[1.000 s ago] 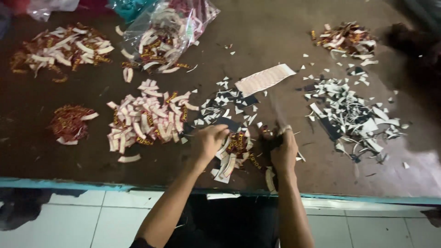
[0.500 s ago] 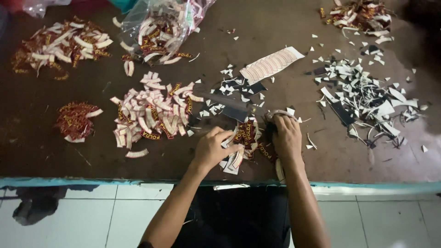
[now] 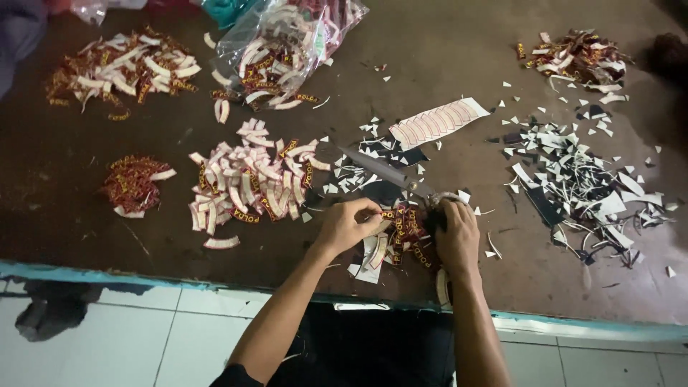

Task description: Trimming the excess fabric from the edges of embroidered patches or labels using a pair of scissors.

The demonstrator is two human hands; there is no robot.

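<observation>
I see dim, even light on the dark brown worn desk, soft glare on the clear plastic bag, slight blur throughout, and corners falling into shadow.

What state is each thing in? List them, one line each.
Left hand: pinching a curved patch.
Right hand: gripping scissors, blades lying closed or nearly so.
Plastic bag: open, patches spilling out.
Backing sheet: flat, uncut.
Scraps: scattered loose.
Table: littered.
</observation>
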